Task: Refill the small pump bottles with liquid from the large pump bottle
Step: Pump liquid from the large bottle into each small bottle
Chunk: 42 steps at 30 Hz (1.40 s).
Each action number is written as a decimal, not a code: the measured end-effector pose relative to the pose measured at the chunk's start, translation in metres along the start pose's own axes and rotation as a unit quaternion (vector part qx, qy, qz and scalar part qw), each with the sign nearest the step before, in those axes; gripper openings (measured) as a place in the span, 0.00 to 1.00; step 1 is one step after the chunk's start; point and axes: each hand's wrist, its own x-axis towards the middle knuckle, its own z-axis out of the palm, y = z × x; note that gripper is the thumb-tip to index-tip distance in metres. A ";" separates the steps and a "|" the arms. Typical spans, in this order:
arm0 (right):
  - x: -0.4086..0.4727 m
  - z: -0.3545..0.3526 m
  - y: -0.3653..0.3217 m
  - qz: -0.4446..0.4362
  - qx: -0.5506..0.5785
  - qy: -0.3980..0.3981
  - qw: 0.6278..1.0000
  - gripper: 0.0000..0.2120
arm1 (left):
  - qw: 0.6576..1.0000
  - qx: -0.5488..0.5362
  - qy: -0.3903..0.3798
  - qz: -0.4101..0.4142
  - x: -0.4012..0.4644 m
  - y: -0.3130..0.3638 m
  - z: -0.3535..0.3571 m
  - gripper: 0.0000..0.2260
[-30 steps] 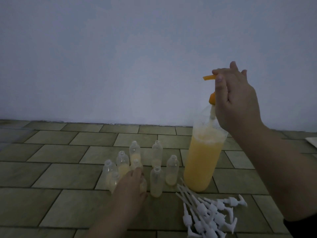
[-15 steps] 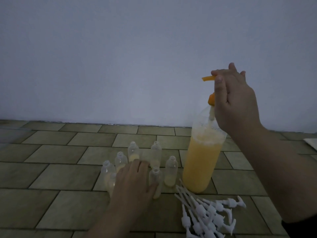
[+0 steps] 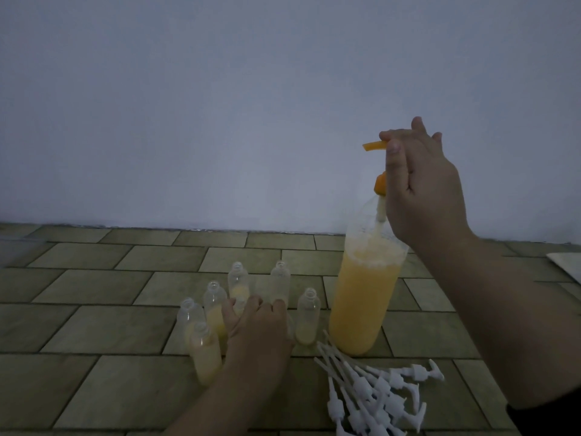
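A large clear bottle of orange liquid stands on the tiled floor at the right. My right hand grips its orange pump head, whose spout points left. Several small clear bottles without caps stand in a cluster to its left, each with some pale yellow liquid; one stands nearest me, another beside the large bottle. My left hand reaches into the cluster, its fingers curled round a small bottle that it mostly hides.
A pile of white pump tops with long dip tubes lies on the floor in front of the large bottle. A pale wall rises behind the tiles. A white flat edge shows at the far right.
My left hand has slid right and forward within the cluster, from the front bottles onto one in the middle. My right hand stays on the pump head.
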 end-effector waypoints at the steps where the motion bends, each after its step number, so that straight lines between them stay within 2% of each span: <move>1: 0.000 0.000 0.000 0.000 0.000 0.000 1.000 0.24 | 1.000 -0.010 0.000 0.001 -0.001 0.000 -0.004 0.10; 3: 0.000 0.000 0.000 -0.001 0.004 0.002 1.000 0.25 | 0.998 -0.060 0.014 -0.008 -0.003 0.001 -0.019 0.12; 6: -0.001 0.001 0.000 -0.001 0.005 0.006 1.000 0.25 | 0.984 -0.159 0.075 -0.023 -0.004 0.001 -0.053 0.14; 9: -0.001 0.002 0.000 -0.002 0.004 0.009 1.000 0.24 | 0.938 -0.323 0.125 -0.007 -0.001 -0.003 -0.094 0.12; 11: -0.002 0.002 0.000 -0.001 0.005 0.007 1.000 0.24 | 0.881 -0.455 0.126 0.007 0.007 -0.006 -0.121 0.15; 13: -0.002 0.002 0.000 0.000 0.003 0.006 1.000 0.24 | 0.795 -0.593 0.123 0.016 0.019 -0.006 -0.136 0.20; 15: -0.002 0.001 -0.001 -0.004 -0.003 0.006 1.000 0.24 | 0.706 -0.692 0.146 0.015 0.033 -0.004 -0.141 0.18; 16: -0.003 0.000 -0.001 -0.005 -0.007 0.008 1.000 0.24 | 0.682 -0.714 0.159 0.011 0.041 -0.001 -0.139 0.15; 17: -0.003 0.000 -0.001 -0.006 -0.010 0.009 1.000 0.24 | 0.680 -0.714 0.167 0.011 0.048 0.004 -0.138 0.13; 18: -0.003 0.000 -0.001 -0.005 -0.012 0.009 1.000 0.24 | 0.697 -0.697 0.169 0.014 0.055 0.008 -0.134 0.13; 22: -0.002 0.000 -0.002 -0.004 -0.014 0.008 1.000 0.24 | 0.830 -0.540 0.133 0.047 0.082 0.025 -0.111 0.19; 24: -0.002 0.000 -0.001 -0.001 -0.019 0.006 1.000 0.22 | 0.858 -0.502 0.097 0.048 0.090 0.030 -0.103 0.20; 28: -0.002 0.001 -0.001 -0.005 -0.019 0.008 1.000 0.22 | 0.883 -0.452 0.100 0.073 0.097 0.036 -0.103 0.20; 34: -0.002 -0.001 -0.001 -0.009 -0.019 0.009 1.000 0.24 | 0.895 -0.413 0.127 0.111 0.098 0.040 -0.113 0.23; 42: -0.002 0.002 -0.001 -0.011 -0.018 0.012 1.000 0.25 | 0.892 -0.394 0.196 0.102 0.095 0.043 -0.119 0.26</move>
